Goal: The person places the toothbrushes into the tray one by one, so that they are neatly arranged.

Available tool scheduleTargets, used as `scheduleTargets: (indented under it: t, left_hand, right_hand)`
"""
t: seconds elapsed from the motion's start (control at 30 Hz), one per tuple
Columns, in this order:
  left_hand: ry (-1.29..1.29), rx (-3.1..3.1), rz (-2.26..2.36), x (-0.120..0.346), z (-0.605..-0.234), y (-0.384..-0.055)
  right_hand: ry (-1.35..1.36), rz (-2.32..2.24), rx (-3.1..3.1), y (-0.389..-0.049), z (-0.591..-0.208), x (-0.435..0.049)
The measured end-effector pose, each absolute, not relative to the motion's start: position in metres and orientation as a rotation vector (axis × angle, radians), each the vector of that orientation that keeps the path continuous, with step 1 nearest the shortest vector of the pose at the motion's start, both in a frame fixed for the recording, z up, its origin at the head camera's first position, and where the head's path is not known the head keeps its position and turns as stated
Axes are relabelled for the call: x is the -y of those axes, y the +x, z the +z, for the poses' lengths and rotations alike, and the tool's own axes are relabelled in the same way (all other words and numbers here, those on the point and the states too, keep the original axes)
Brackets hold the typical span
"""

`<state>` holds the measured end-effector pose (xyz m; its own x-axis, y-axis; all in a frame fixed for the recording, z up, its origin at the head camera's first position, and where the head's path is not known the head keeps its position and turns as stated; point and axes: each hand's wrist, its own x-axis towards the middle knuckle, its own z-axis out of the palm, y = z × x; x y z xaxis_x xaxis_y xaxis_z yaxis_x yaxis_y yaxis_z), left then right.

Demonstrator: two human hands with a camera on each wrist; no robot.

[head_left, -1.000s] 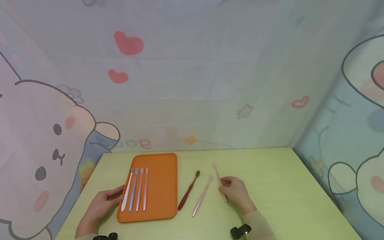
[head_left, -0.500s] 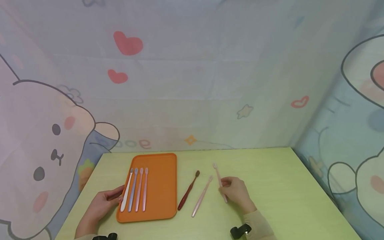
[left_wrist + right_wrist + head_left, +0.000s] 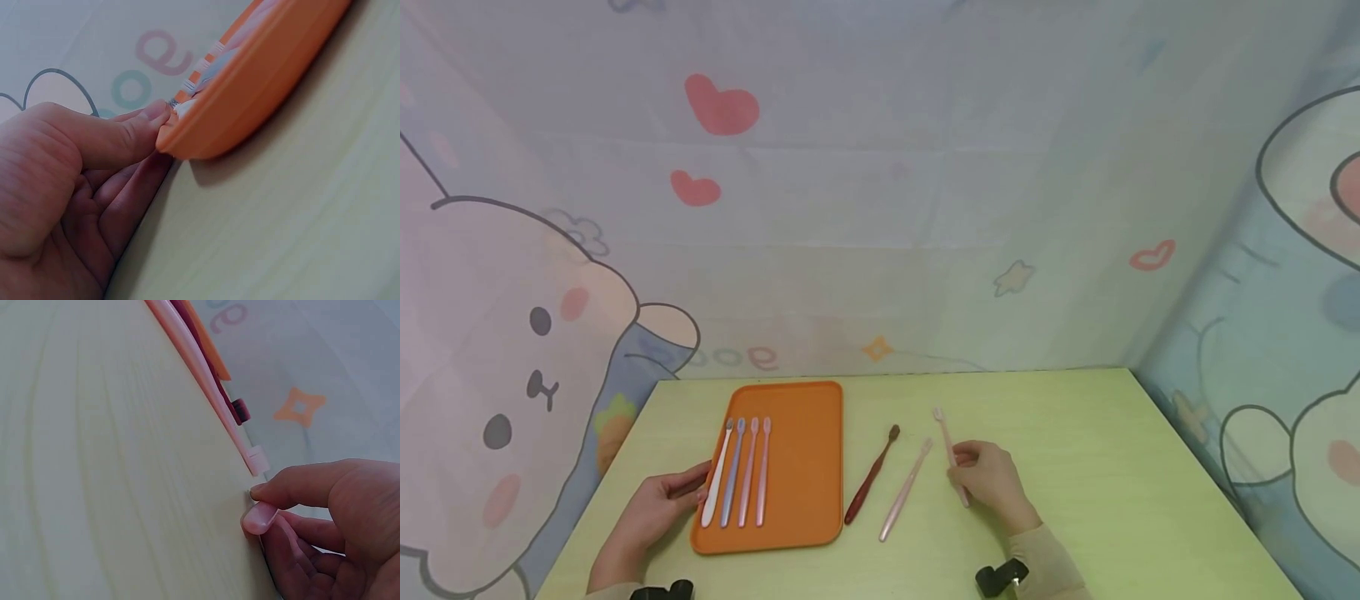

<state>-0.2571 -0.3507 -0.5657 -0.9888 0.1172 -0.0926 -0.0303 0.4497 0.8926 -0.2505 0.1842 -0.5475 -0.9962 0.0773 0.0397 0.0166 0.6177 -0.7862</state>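
My left hand point(image 3: 651, 517) grips the left edge of an orange tray point(image 3: 805, 467), its thumb over the rim in the left wrist view. Side by side along the tray's left part lie a white toothbrush point(image 3: 715, 483), a blue toothbrush point(image 3: 732, 479) and two pink toothbrushes point(image 3: 762, 479). To the right, my right hand point(image 3: 992, 479) pinches a pale pink toothbrush point(image 3: 945, 433) by its handle, the head pointing away from me. The rounded handle end point(image 3: 259, 519) of that brush shows between thumb and fingers in the right wrist view.
On the table between tray and right hand lie a dark red toothbrush point(image 3: 870, 483) and a pink toothbrush point(image 3: 902, 498), both slanted. The pale yellow-green table point(image 3: 1112, 500) ends at a printed cloth backdrop point(image 3: 925, 208) behind and at the sides.
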Motion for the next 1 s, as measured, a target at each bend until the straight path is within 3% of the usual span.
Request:
scheduleTargets:
  t: [1.0]
  left_hand:
    - [0.043,-2.634,1.46,0.3499,-0.5609,-0.2527]
  right_hand:
    - [-0.101,1.4,2.756,-0.2488,-0.5435,-0.1858]
